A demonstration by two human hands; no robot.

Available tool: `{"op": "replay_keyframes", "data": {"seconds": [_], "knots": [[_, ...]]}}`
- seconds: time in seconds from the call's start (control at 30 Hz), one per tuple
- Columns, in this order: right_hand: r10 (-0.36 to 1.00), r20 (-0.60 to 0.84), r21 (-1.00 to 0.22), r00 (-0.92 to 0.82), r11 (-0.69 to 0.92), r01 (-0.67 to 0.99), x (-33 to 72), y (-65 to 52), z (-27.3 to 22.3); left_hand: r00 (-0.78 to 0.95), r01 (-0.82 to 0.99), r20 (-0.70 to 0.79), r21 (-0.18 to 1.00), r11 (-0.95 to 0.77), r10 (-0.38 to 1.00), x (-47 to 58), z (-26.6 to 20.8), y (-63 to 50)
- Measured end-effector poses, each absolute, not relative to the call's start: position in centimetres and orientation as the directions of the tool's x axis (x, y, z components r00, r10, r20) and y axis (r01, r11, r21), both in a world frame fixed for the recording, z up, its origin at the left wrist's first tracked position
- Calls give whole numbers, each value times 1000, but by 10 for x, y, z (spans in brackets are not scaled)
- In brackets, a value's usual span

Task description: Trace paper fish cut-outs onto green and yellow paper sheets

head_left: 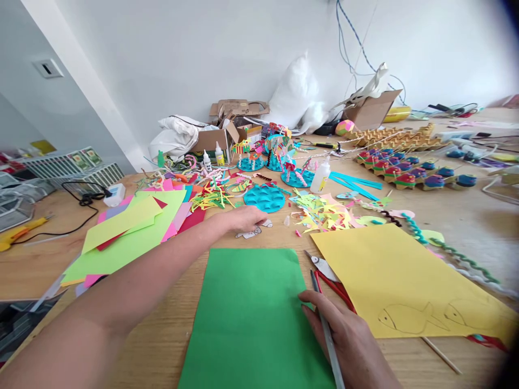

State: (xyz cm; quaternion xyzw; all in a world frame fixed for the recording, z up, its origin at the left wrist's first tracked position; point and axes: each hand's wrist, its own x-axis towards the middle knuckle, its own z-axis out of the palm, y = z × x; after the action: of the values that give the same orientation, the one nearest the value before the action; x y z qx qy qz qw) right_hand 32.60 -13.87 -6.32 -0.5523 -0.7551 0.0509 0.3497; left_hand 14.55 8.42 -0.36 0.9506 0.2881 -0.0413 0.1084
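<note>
My left hand (249, 218) reaches across to small white paper fish cutouts (249, 234). Its fingers are closed, with the tips at one paper fish cutout (267, 223). In my right hand (344, 335) a grey pen (330, 346) is gripped, its tip pointing away from me. That hand rests at the right edge of a green paper sheet (247, 308). Just beyond it lie red-handled scissors (338, 292), partly under a yellow paper sheet (389, 270) with fish outlines drawn in pencil or pen. Another fish cutout (324, 267) lies against the scissors.
Coloured paper sheets (133, 232) are piled at left. Paper scraps (324, 212), a blue scalloped disc (264, 198) and a glue bottle (321, 175) stand beyond the green sheet. Painted egg cartons (405, 170) sit at back right. A yellow glue gun (20, 233) lies far left.
</note>
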Motion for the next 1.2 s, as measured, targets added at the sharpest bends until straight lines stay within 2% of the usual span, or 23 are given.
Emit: {"op": "replay_keyframes", "data": {"seconds": [0.2, 0.37, 0.57, 0.77, 0.87, 1.0, 1.1, 1.2], "knots": [[877, 461, -471, -134, 370, 801, 326, -138, -64, 773, 559, -14, 489, -670, 634, 138, 5, 95], [888, 440, -490, -131, 360, 794, 326, -137, -64, 665, 474, 62, 734, -485, 744, 132, 10, 97], [890, 445, -522, -101, 349, 778, 325, -136, -63, 538, 285, 72, 922, -261, 840, 123, 17, 76], [903, 410, -679, 128, 208, 704, 334, -138, -57, 535, 175, -34, 982, -70, 844, 112, 24, 20], [887, 433, -731, 164, 238, 640, 332, -140, -48, 542, 114, -116, 991, 64, 832, 111, 22, -13], [871, 483, -730, 93, 341, 592, 317, -146, -36, 517, 17, -261, 955, 295, 816, 112, 16, -54], [866, 499, -694, 17, 388, 606, 305, -152, -32, 504, -19, -304, 932, 363, 809, 109, 10, -75], [859, 512, -708, 26, 404, 580, 299, -158, -32, 502, -46, -330, 913, 406, 799, 105, 5, -89]]}}
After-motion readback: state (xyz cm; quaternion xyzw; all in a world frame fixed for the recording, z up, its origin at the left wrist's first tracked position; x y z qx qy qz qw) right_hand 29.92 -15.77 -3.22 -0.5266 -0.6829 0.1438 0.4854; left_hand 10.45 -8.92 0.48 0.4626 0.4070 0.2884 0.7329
